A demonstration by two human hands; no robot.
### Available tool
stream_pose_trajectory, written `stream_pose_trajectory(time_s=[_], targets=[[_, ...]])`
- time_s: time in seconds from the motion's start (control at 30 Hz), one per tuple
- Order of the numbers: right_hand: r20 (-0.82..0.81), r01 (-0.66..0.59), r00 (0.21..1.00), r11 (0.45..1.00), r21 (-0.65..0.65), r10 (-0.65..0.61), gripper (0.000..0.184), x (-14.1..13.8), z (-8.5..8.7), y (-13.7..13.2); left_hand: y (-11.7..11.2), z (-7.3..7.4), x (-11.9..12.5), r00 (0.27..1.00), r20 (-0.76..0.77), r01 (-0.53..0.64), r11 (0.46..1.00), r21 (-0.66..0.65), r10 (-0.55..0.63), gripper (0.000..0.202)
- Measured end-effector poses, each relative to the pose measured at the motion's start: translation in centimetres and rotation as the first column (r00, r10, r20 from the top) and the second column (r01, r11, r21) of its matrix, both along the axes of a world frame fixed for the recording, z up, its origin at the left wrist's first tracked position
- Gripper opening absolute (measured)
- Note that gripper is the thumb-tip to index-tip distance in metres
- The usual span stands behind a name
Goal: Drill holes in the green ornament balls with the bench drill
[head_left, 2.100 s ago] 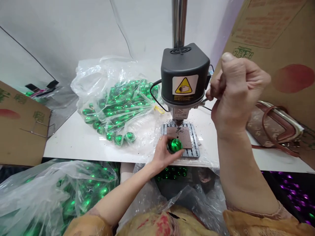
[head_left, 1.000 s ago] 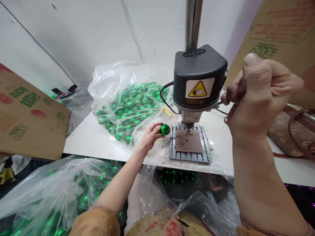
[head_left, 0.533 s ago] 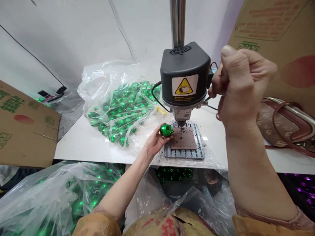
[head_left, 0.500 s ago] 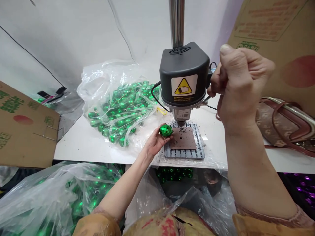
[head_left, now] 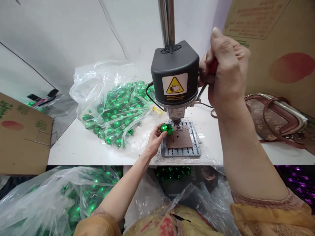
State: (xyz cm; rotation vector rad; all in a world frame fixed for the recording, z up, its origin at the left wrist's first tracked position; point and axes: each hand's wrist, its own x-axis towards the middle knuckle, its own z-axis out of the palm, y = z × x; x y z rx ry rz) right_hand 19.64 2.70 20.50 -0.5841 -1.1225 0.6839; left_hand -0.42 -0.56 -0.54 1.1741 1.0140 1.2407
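My left hand (head_left: 154,140) pinches a shiny green faceted ball (head_left: 167,128) at the left edge of the small drill press's base plate (head_left: 180,144), just beside the drill bit. My right hand (head_left: 224,70) is raised at the right of the black drill press head (head_left: 175,76), closed round its red-knobbed feed lever (head_left: 212,67). The brown pad on the base plate carries dark shavings.
A clear bag of green balls (head_left: 115,105) lies on the white table (head_left: 73,147) left of the press. Another bag of green balls (head_left: 61,196) sits below the table edge. Cardboard boxes stand at left (head_left: 22,131) and right (head_left: 278,49); a brown handbag (head_left: 273,118) lies at right.
My left hand carried the green ball from the plate's front edge out to the left, then back in beside the drill bit. My right hand on the lever has risen and moved closer to the head.
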Motion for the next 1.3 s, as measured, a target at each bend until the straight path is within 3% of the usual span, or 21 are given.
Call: stream_pose_trajectory(time_s=[0.23, 0.6, 0.87, 0.97, 1.13, 1.3], targets=[[-0.055, -0.002, 0.998, 0.999, 0.038, 0.004, 0.054, -0.1, 0.0, 0.6, 0.4, -1.1, 1.0, 0.984, -0.15, 0.104, 0.992, 0.069, -0.093, 0.059], [-0.02, 0.037, 0.999, 0.999, 0.016, -0.037, 0.042, 0.1, -0.1, 0.7, 0.2, -0.8, 2.4, 0.911, -0.412, 0.127, 0.958, 0.259, -0.01, 0.056], [-0.025, 0.001, 1.0, 1.0, -0.007, -0.001, 0.04, 0.2, 0.0, 0.7, 0.0, -1.7, 3.4, 0.932, -0.352, 0.159, 0.969, 0.191, -0.084, 0.058], [-0.019, 0.009, 1.0, 0.999, 0.051, -0.008, 0.04, 0.0, -0.4, 0.0, 0.0, -2.0, 3.2, 0.938, -0.335, 0.165, 0.967, 0.195, -0.092, 0.06], [-0.095, 0.105, 0.992, 0.965, 0.241, -0.084, 0.044, -0.8, -1.8, -2.6, 0.1, -2.4, 3.0, 0.936, -0.339, 0.175, 0.961, 0.216, -0.094, 0.06], [-0.104, 0.176, 0.983, 0.947, 0.27, -0.153, 0.047, -1.2, -3.8, -4.5, 0.2, -2.5, 3.1, 0.932, -0.356, 0.161, 0.959, 0.233, -0.07, 0.058]])
